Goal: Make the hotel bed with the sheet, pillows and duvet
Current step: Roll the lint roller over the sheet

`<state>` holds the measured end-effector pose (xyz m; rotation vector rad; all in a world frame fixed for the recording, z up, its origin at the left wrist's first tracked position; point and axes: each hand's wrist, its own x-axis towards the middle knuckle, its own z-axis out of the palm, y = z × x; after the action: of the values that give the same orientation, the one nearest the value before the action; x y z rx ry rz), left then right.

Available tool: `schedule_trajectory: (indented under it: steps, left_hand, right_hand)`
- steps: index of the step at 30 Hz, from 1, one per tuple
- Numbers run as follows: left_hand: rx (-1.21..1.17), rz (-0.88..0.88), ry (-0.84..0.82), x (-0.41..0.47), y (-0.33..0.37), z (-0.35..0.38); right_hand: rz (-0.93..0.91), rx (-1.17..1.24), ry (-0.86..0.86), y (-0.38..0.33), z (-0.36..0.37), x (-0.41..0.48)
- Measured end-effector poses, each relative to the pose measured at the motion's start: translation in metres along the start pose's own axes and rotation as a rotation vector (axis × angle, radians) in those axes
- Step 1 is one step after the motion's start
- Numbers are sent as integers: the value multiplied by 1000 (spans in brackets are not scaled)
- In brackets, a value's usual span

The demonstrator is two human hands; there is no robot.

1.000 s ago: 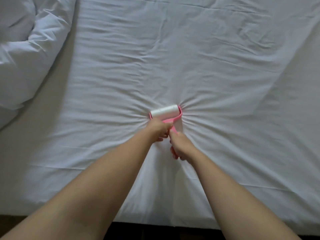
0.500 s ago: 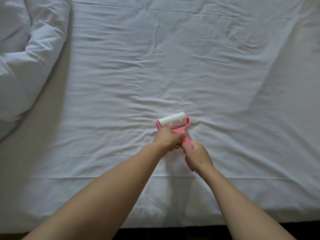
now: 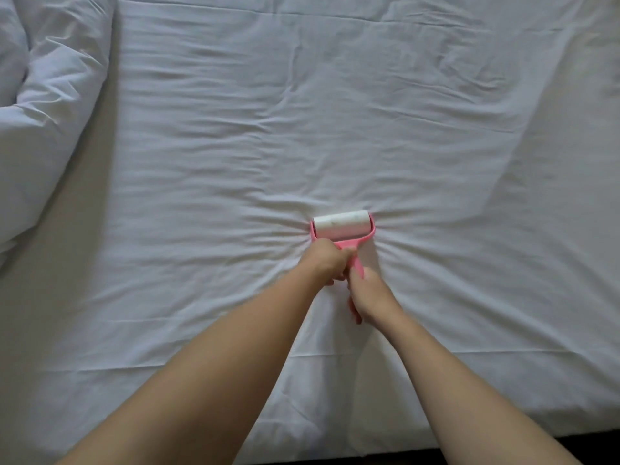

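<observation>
A white sheet (image 3: 335,112) covers the bed, creased, with wrinkles fanning out around a pink lint roller (image 3: 340,226) that lies on it near the middle. The roller's white drum points away from me. My left hand (image 3: 327,260) grips the pink handle just behind the drum. My right hand (image 3: 367,293) grips the handle's lower end, right behind the left. A rumpled white duvet (image 3: 43,95) is bunched at the left side of the bed.
The near edge of the mattress (image 3: 503,434) runs along the bottom right, with dark floor (image 3: 587,451) below it. The sheet stretches wide to the right and far side.
Half a second ago the roller was drawn back toward me with the sheet flatter; now both hands have pushed it away again, and wrinkles radiate around the drum.
</observation>
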<state>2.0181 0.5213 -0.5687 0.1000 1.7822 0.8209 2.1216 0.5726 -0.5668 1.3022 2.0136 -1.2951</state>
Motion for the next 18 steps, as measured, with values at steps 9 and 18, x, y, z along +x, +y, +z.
schedule_trajectory:
  steps: [9,18]
  left_hand:
    - [1,14,157,41,50,-41]
    - [-35,3,132,40,45,-35]
  right_hand:
    - [79,52,-77,-74,-27,49]
    - [109,75,-127,-64,-29,45]
